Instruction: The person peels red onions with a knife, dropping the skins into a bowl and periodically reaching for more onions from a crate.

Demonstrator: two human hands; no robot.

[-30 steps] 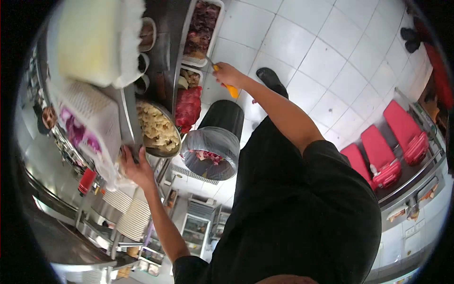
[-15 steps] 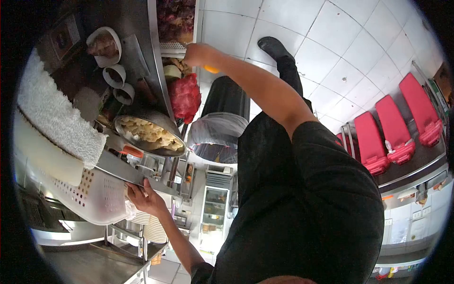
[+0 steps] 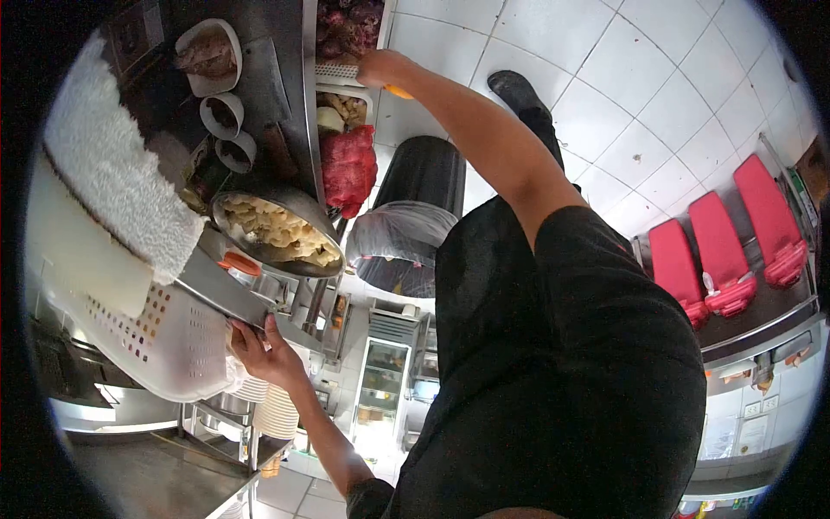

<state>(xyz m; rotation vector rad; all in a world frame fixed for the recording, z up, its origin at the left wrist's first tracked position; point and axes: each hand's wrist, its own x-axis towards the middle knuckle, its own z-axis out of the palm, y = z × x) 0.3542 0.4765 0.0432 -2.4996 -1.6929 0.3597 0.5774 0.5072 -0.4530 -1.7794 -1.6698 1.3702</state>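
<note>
At the left, my left hand (image 3: 268, 353) grips the metal edge (image 3: 229, 287) of the worktable, thumb on one side and fingers on the other. A white perforated basket (image 3: 186, 346) is right beside its fingers. My right hand (image 3: 379, 69) reaches low at the top, fingers curled at the rim of a white crate (image 3: 339, 74). An orange piece (image 3: 398, 91) shows under that wrist; what the curled fingers hold, I cannot tell. Dark reddish produce (image 3: 346, 30) lies in the crate. Beside it, a red mesh bag (image 3: 348, 169) sits with pale produce (image 3: 350, 108).
A metal bowl (image 3: 333, 259) of pale cut pieces stands on the worktable near white bowls (image 3: 223, 115), a cleaver (image 3: 278, 82) and a white towel (image 3: 130, 164). A lined black bin (image 3: 424, 169) is on the tiled floor. Red long-lidded containers (image 3: 722, 238) line the right side.
The view has shifted slightly, so the worktable and crates sit a little farther right. My right hand stays by the crate rim, and my left hand keeps its place on the edge.
</note>
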